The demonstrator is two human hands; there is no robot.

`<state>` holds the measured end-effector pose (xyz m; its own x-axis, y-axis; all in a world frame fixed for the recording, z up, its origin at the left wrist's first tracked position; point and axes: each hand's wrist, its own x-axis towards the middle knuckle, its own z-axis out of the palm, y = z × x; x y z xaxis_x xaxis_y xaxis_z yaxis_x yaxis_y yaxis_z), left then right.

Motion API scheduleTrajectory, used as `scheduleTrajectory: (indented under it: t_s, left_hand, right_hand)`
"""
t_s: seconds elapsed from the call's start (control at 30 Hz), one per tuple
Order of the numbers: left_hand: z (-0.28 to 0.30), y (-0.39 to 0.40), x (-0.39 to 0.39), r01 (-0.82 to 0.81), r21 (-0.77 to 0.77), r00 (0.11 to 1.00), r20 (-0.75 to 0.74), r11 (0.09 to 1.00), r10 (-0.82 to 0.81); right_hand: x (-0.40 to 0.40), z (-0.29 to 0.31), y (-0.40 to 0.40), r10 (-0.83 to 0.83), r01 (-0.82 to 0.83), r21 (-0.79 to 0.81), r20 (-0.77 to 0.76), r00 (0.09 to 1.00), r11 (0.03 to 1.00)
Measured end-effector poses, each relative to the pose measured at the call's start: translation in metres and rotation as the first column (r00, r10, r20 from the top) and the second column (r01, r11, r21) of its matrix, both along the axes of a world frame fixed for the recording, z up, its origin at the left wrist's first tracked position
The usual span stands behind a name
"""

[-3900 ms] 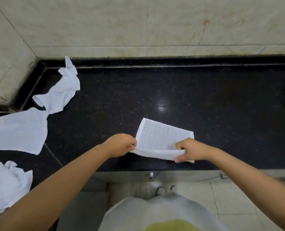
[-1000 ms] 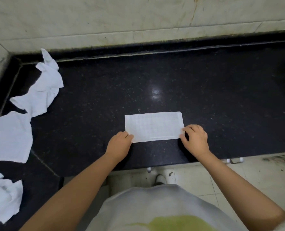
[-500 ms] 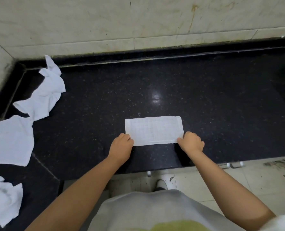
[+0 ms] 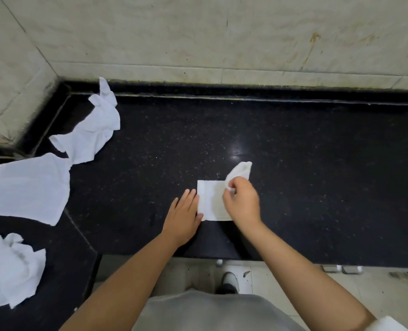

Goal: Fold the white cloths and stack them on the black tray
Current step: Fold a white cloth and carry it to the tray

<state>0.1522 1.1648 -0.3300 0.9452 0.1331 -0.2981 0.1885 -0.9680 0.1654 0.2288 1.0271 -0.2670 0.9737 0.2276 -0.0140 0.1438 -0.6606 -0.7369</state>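
Cloth [image 4: 210, 201]: lying near the table [image 4: 317, 175] front edge, partly hidden.
Right hand [image 4: 242, 203]: pinching the cloth's lifted end.
Left hand [image 4: 184, 216]: resting flat, released, touching its left edge.
Tray: not showing.

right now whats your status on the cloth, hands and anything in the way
Left hand flat, pinning cloth edge. Right hand pinching the lifted end, mid-fold. Three loose cloths far left, nothing in the way.

Black counter [image 4: 293, 163], tiled wall [image 4: 198, 39]
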Motion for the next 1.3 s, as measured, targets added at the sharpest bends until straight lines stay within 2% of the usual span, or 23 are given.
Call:
scheduleTrajectory:
  t_s: [0.1, 0.2, 0.33, 0.43, 0.53, 0.6, 0.7, 0.77, 0.83, 0.9, 0.97, 1.0, 1.23, 1.3]
  left_hand:
    - [0.004, 0.015, -0.019, -0.103, -0.024, 0.994, 0.046, 0.994, 0.104]
    - [0.005, 0.029, -0.039, -0.180, -0.102, 0.976, 0.107, 0.978, 0.191]
    - [0.004, 0.036, -0.056, -0.214, -0.123, 0.961, 0.149, 0.969, 0.231]
    - [0.005, 0.032, -0.059, -0.225, -0.150, 0.957, 0.152, 0.963, 0.247]
    - [0.005, 0.029, -0.057, -0.182, -0.149, 0.963, 0.175, 0.972, 0.207]
    - [0.005, 0.027, -0.055, -0.157, -0.150, 0.965, 0.188, 0.976, 0.184]
    - [0.006, 0.024, -0.052, -0.150, -0.174, 0.963, 0.196, 0.973, 0.183]
    - [0.007, 0.024, -0.052, -0.145, -0.176, 0.965, 0.190, 0.974, 0.179]
    - [0.008, 0.024, -0.053, -0.139, -0.176, 0.972, 0.164, 0.974, 0.168]
    - [0.007, 0.025, -0.056, -0.146, -0.191, 0.969, 0.172, 0.971, 0.180]
    - [0.008, 0.027, -0.061, -0.177, -0.192, 0.962, 0.172, 0.965, 0.211]
    - [0.008, 0.028, -0.063, -0.186, -0.191, 0.961, 0.167, 0.964, 0.219]
    - [0.003, 0.037, -0.063, -0.241, -0.051, 0.971, -0.013, 0.969, 0.241]
    - [0.001, 0.038, -0.063, -0.247, -0.037, 0.968, -0.041, 0.968, 0.246]
  right_hand:
    - [-0.016, -0.023, 0.030, 0.183, -0.182, -0.059, 0.011, 0.983, 0.982]
    - [-0.028, -0.048, 0.042, 0.293, -0.295, -0.222, -0.040, 0.955, 0.929]
    - [-0.028, -0.060, 0.039, 0.354, -0.351, -0.291, -0.044, 0.934, 0.890]
    - [-0.020, -0.058, 0.035, 0.337, -0.338, -0.295, -0.058, 0.940, 0.894]
    - [-0.011, -0.043, 0.030, 0.197, -0.201, -0.189, -0.040, 0.980, 0.961]
    - [-0.001, -0.027, 0.021, -0.029, 0.029, -0.014, 0.006, 1.000, 0.999]
    - [0.013, -0.002, 0.002, -0.321, 0.303, 0.226, 0.045, 0.946, 0.926]
    - [0.014, 0.006, -0.001, -0.357, 0.329, 0.275, 0.057, 0.933, 0.904]
    - [0.010, -0.002, 0.008, -0.228, 0.211, 0.164, 0.089, 0.970, 0.964]
    - [0.000, -0.022, 0.019, 0.059, -0.053, -0.072, 0.080, 0.995, 0.996]
    - [-0.011, -0.045, 0.027, 0.326, -0.298, -0.273, 0.064, 0.943, 0.915]
    - [-0.015, -0.056, 0.029, 0.377, -0.338, -0.321, 0.066, 0.924, 0.885]
    - [-0.017, -0.060, 0.028, 0.467, -0.408, -0.402, 0.055, 0.883, 0.820]
    - [-0.017, -0.059, 0.025, 0.445, -0.383, -0.370, 0.098, 0.890, 0.846]
